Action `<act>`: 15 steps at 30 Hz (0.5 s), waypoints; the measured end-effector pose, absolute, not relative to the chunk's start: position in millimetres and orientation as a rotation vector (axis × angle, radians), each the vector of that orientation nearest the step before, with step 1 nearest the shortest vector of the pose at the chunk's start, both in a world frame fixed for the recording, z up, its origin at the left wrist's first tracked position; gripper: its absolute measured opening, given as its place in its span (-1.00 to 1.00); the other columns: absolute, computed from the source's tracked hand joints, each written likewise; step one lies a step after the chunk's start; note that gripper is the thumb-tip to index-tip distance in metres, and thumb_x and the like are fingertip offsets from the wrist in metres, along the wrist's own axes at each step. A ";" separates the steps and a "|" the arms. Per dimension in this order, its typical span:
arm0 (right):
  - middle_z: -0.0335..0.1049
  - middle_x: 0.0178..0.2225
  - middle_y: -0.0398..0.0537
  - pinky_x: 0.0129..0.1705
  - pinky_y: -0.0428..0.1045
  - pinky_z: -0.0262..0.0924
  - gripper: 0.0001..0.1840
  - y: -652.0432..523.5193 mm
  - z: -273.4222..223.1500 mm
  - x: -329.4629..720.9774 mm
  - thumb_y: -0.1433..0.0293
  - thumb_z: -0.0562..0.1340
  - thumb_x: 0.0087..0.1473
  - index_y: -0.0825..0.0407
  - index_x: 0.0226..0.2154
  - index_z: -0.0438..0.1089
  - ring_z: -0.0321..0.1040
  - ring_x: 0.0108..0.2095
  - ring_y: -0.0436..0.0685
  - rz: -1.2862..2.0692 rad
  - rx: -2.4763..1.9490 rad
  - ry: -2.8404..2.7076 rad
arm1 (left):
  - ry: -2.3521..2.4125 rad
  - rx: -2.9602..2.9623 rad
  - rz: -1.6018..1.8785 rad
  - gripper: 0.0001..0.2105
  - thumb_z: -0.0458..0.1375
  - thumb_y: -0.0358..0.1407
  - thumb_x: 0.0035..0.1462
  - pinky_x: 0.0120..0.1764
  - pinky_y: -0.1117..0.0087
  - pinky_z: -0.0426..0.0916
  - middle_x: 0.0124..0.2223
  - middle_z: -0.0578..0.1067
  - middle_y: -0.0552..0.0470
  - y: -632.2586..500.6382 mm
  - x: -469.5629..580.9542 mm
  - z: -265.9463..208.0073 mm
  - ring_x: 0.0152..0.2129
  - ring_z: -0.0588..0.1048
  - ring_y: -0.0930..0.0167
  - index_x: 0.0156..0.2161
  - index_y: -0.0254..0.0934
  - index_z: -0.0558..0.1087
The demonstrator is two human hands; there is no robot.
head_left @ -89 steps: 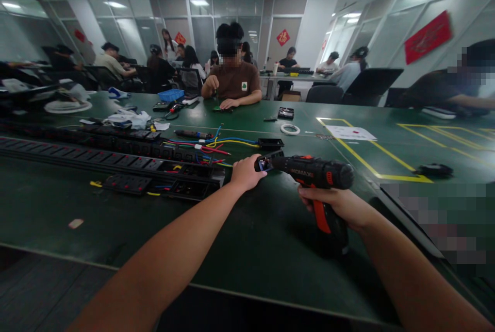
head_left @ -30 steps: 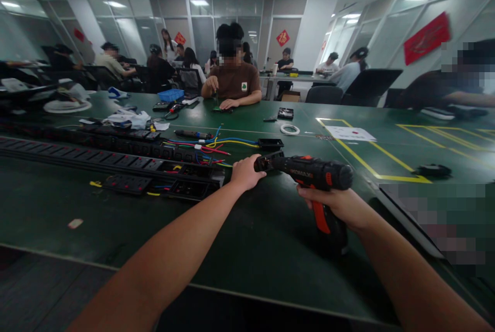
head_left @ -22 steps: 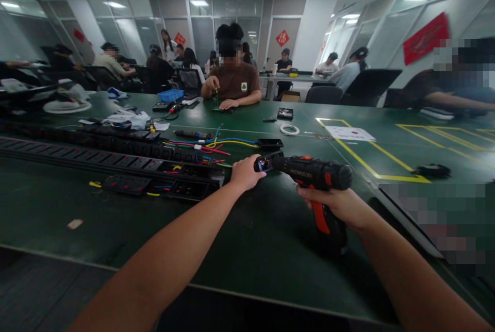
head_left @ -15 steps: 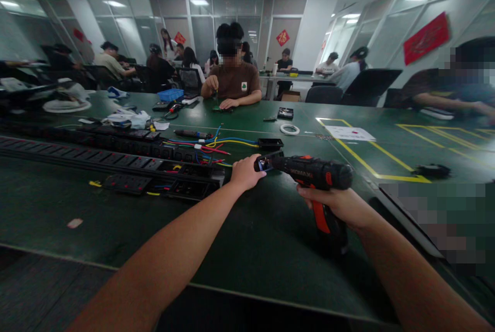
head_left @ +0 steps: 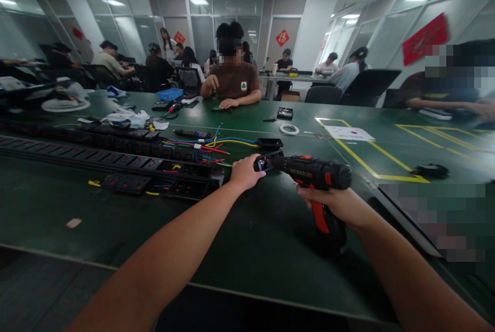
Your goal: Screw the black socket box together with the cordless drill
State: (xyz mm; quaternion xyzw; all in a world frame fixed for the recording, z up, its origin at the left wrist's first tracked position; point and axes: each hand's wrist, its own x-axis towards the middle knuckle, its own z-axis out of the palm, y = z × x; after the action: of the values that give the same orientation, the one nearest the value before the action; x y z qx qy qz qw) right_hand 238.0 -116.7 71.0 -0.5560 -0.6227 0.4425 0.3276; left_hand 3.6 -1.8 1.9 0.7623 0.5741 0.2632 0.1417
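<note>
My right hand (head_left: 334, 203) is wrapped round the grip of a black and orange cordless drill (head_left: 315, 171), whose nose points left. The drill's tip meets a small black rectangular housing (head_left: 275, 156) with a bluish edge. My left hand (head_left: 247, 171) grips that housing from its left side, fingers closed on it. Whether a screw sits at the drill's tip cannot be made out. Just beyond is another black box (head_left: 270, 143) with blue and yellow wires (head_left: 232, 140) running left from it. Long black power strips (head_left: 116, 159) lie to the left.
A white ring of tape (head_left: 289, 129), a printed sheet (head_left: 350, 133) and yellow tape lines lie on the green table (head_left: 247, 249). A black screwdriver-like tool (head_left: 192, 134) is behind the wires. Opposite sits a co-worker (head_left: 232, 77); another person (head_left: 444, 89) is at the right.
Both hands, the drill and the housing stay in nearly the same place. The person at the right has shifted slightly.
</note>
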 end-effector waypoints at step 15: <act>0.51 -0.47 -0.10 -0.29 0.07 0.23 -0.64 -118.7 70.1 237.0 0.14 0.46 -0.05 0.02 -0.25 0.54 0.43 -0.41 0.18 1.210 -1.361 -1.594 | 1.667 2.201 0.757 -0.41 0.37 -0.12 0.15 0.18 0.14 0.29 0.18 0.56 -0.05 -1.3 3.8 1.8 0.14 0.50 0.16 0.26 -0.06 0.38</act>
State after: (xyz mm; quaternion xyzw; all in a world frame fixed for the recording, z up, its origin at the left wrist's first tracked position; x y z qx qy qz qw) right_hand 237.0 -118.7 70.1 -0.5261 -0.6163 0.4678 0.3530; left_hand 3.8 -1.3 1.8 0.7614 0.5765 0.2619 0.1388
